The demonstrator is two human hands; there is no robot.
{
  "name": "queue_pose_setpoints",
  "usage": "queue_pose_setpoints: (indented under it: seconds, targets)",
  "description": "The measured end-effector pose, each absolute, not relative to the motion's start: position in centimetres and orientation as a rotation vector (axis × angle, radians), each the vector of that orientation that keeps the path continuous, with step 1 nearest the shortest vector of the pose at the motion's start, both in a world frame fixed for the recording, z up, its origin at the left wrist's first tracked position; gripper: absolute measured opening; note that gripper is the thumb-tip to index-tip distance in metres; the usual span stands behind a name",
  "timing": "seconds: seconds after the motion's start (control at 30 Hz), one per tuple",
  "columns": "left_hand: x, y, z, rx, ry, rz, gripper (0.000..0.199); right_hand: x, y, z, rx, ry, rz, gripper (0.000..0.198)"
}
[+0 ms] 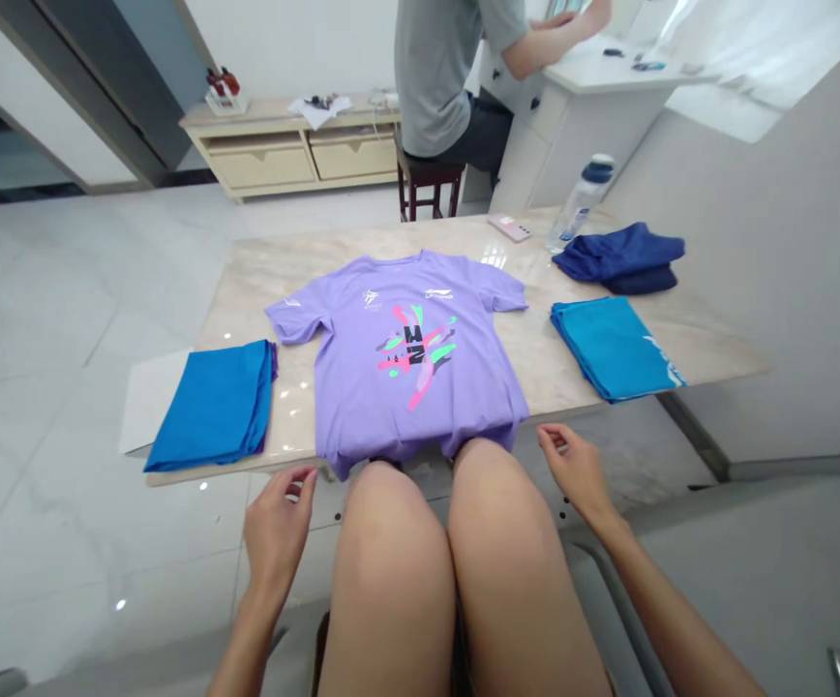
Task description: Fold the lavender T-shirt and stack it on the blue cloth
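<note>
A purple short-sleeved T-shirt (362,378) lies spread front side up on the table, its hem hanging over the near edge by my knees. A colourful print covers its chest. My left hand (280,528) hovers just off the table edge, left of the hem, fingers curled in toward the thumb with nothing in them. On the other side, my right hand (576,476) is near the hem's right corner, thumb and fingers drawn together, also holding nothing. Neither hand touches the shirt. A folded blue garment (213,407) lies at the left, with purple cloth showing under it.
On the marble-look table (296,387), a folded bright blue garment (613,344) lies right, with a crumpled navy cloth (623,257), a water bottle (581,203) and a phone (509,227) behind. Beyond, a person (438,82) sits on a stool near a low cabinet (260,165).
</note>
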State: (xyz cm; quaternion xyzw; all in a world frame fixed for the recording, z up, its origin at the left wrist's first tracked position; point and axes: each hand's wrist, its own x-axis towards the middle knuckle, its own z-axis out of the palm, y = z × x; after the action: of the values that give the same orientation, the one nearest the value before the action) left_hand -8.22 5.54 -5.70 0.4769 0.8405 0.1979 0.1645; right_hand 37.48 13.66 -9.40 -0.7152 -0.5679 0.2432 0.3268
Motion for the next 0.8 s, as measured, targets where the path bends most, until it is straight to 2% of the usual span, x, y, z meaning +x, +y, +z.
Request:
queue_pose_setpoints:
  seconds: [0.33, 0.57, 0.8]
  targets:
    - [-4.7, 7.7, -6.0, 1.170, 2.325, 0.217, 0.057, 33.8, 14.6, -11.5, -1.890, -1.441, 0.814, 0.042]
    - [-3.1, 8.4, -8.2, 1.109, 2.484, 0.286, 0.032, 33.8, 14.7, -13.8, -1.879, -1.390, 0.717, 0.050]
    - [-2.6, 8.3, -10.7, 0.983, 2.423, 0.603, 0.027, 34.7, 14.9, -16.9, -1.944, -1.317, 0.820, 0.054]
